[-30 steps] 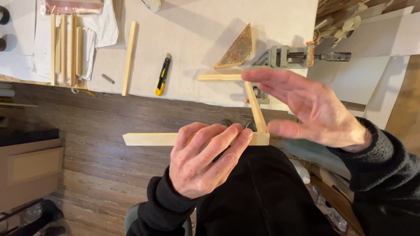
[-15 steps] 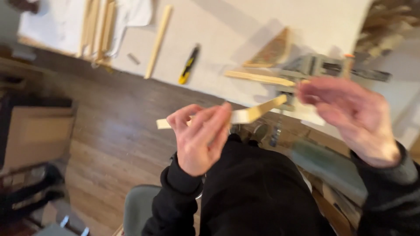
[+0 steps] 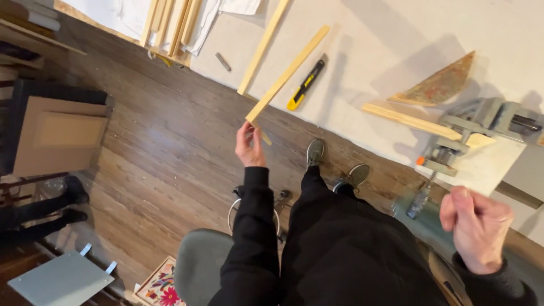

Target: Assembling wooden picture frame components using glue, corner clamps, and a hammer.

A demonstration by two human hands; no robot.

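Note:
My left hand [image 3: 250,145] is stretched out over the wooden floor and grips the near end of a long pale wooden strip [image 3: 288,73]. The strip slants up and away across the white sheet [image 3: 362,51] on the floor. My right hand [image 3: 477,228] hovers at the lower right with its fingers curled and nothing in it. It is just below a grey corner clamp [image 3: 479,122] that holds another wooden strip [image 3: 413,122].
A yellow and black utility knife [image 3: 306,85] lies beside the held strip. A loose strip [image 3: 262,48], a bundle of strips [image 3: 170,22] and a triangular board [image 3: 442,85] rest on the sheet. A cardboard box [image 3: 56,136] stands at left. My shoes [image 3: 335,164] and chair seat [image 3: 201,269] are below.
The L-shaped pair of strips held in both hands is gone. My left hand has reached out with a single strip. My right hand has let go and dropped to the lower right.

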